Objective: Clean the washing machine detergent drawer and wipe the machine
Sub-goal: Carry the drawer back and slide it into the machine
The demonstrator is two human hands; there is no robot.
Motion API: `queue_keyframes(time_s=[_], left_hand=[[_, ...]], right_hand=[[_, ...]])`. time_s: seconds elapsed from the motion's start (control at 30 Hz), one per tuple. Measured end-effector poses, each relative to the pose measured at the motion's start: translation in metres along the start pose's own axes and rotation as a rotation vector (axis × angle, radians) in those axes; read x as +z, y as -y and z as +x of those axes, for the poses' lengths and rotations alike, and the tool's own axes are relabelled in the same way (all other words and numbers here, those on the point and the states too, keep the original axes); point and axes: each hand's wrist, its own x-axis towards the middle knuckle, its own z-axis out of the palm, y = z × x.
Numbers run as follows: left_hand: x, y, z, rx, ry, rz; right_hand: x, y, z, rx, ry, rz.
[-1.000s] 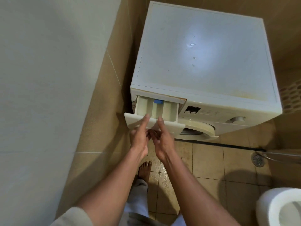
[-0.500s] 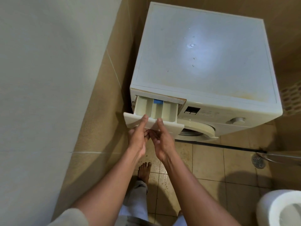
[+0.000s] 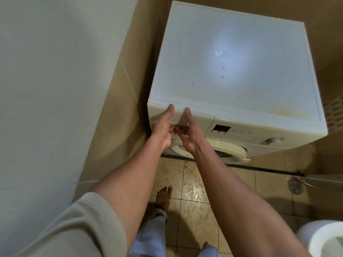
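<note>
Head view: the detergent drawer (image 3: 196, 117) sits closed, flush in the upper left front of the washing machine (image 3: 232, 62). The left hand (image 3: 163, 128) and right hand (image 3: 189, 134) each keep a grip clamped on the drawer's front, thumbs pressed high, fingers curled under its lower edge.

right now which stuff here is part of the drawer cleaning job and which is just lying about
Job:
washing machine
detergent drawer, pushed in
left hand and right hand, both holding the drawer front
water drops on the machine's top

Lying about:
toilet
floor drain
</note>
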Motion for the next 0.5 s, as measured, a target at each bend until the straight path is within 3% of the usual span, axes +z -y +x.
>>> queue_keyframes(time_s=[0.23, 0.5], left_hand=[[-0.019, 0.03, -0.019, 0.083, -0.059, -0.02], [-0.069, 0.077, -0.078, 0.052, -0.105, -0.008]], right_hand=[[-0.017, -0.029, -0.026, -0.033, 0.021, 0.058], [-0.058, -0.075, -0.091, 0.014, 0.002, 0.046]])
